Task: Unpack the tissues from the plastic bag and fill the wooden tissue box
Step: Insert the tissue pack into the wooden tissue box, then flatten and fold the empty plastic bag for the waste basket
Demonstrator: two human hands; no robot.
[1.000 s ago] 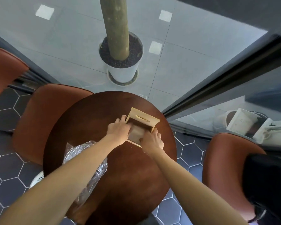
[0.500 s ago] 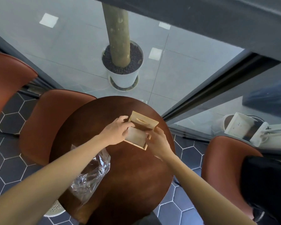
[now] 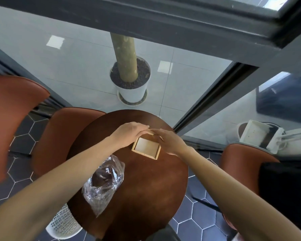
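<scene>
A round dark-brown wooden table (image 3: 142, 185) stands on a floor of dark hexagonal tiles (image 3: 195, 221), close to a glazed wall with a heavy dark frame (image 3: 163, 20). Beyond the hands, past the glass, a thick trunk rises from a white pot (image 3: 131, 86) filled with dark pebbles on pale floor slabs. Rust-brown chairs (image 3: 59, 136) ring the table on both sides of the arms, and a white mesh basket (image 3: 63, 223) sits on the floor under the left forearm.

The wooden tissue box (image 3: 146, 148) lies on the table directly beneath the two hands. It is pale, unfinished wood, square, and a flat light panel framed by its rim faces up; whether tissues are inside cannot be told.

The left hand (image 3: 129, 136) lies flat with fingers stretched over the box's far left edge. The right hand (image 3: 169, 141) rests, fingers extended, on the far right edge. The fingertips of both nearly meet above the box's far side, pressing on it rather than closing around it.

Nearer the person than the left hand, a crumpled clear plastic bag (image 3: 104, 181) lies on the table; it looks slack, the table showing through.
</scene>
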